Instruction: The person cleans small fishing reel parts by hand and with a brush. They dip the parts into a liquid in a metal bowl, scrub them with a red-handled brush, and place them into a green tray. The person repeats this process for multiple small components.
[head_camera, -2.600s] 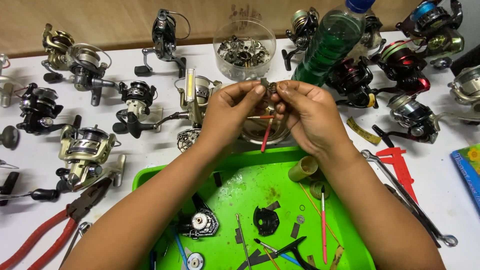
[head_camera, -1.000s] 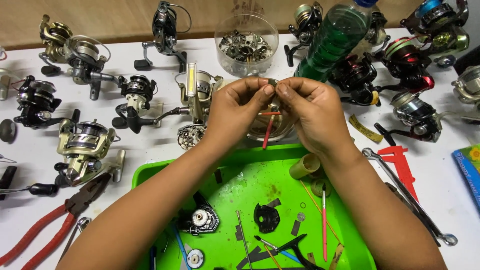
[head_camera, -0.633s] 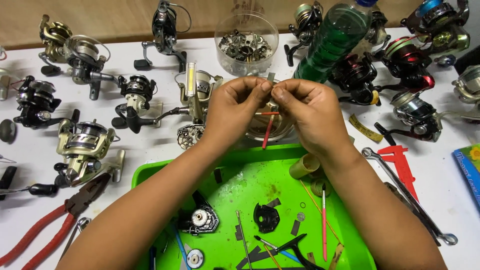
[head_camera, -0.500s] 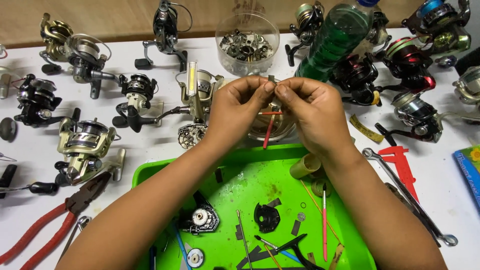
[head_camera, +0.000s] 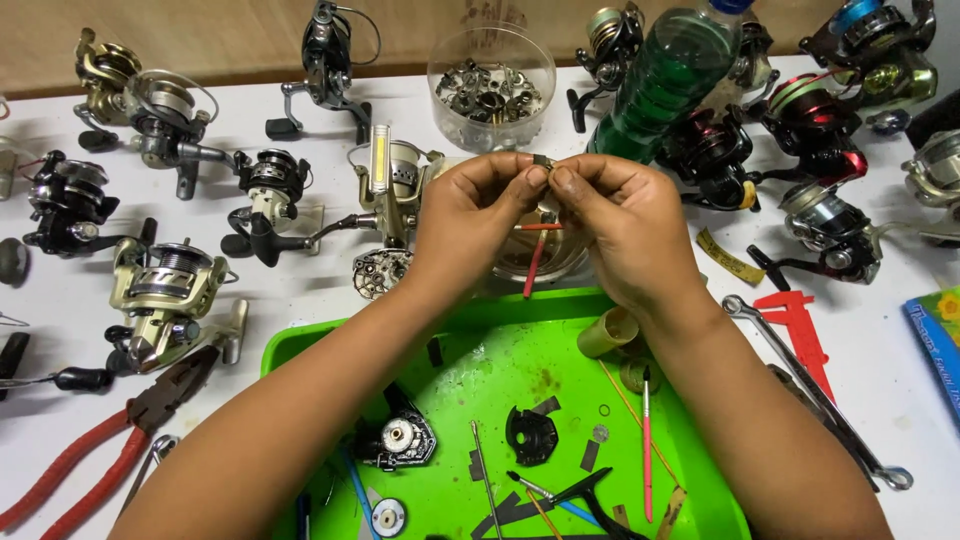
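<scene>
My left hand (head_camera: 470, 215) and my right hand (head_camera: 620, 220) meet fingertip to fingertip above the far edge of a green tray (head_camera: 300, 345). Between them they pinch a small dark metal part (head_camera: 541, 162). A thin red tool (head_camera: 535, 265) hangs down below my fingers, over a clear glass bowl (head_camera: 560, 262) that my hands partly hide. In the tray lie a dismantled black reel body (head_camera: 400, 440), a black round cover (head_camera: 530, 435), a red-handled pick (head_camera: 647, 450), a small washer (head_camera: 599, 433) and several thin tools.
Several fishing reels (head_camera: 165, 290) stand around the white table. A clear tub of metal parts (head_camera: 490, 85) and a green bottle (head_camera: 670, 75) are at the back. Red-handled pliers (head_camera: 90, 450) lie left; a spanner (head_camera: 810, 385) and red caliper (head_camera: 795, 325) lie right.
My hands stay together at the same spot, with only small finger movements on the little part. Nothing else has moved.
</scene>
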